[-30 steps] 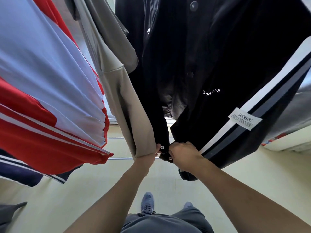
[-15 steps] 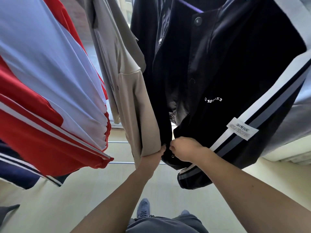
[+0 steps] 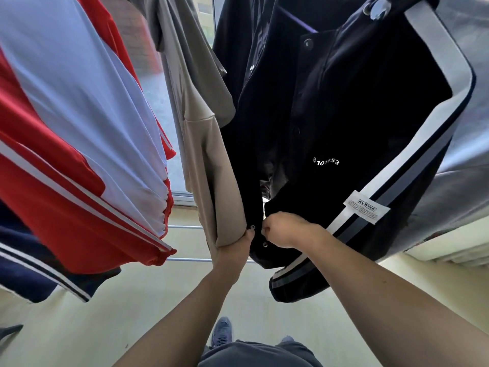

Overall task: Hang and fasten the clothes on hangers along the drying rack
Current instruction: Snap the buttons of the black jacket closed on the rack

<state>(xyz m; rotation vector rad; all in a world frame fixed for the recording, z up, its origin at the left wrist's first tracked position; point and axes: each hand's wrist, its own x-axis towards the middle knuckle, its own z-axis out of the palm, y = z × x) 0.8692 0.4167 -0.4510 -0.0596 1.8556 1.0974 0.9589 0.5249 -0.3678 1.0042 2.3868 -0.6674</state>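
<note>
At frame centre, the right hand [image 3: 284,229] and left hand [image 3: 239,245] pinch the snap-studded front edges of a smooth black jacket [image 3: 357,123], hung between a beige shirt [image 3: 211,160] and grey fabric [image 3: 465,181].

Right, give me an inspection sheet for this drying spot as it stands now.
Surface: pale floor below, with horizontal rack bars behind the clothes.
Job's things: black snap-front jacket hanging, its lower front open; two metal snaps show on the left edge.
Clutter: red and white jersey and beige shirt hang beside it; grey garment at right.
Grippers: left hand grips the jacket's left front edge, partly hidden by the beige shirt; right hand pinches the right front edge.
Cables: nothing seen.
Surroundings: window behind; the person's blue shoes below.
</note>
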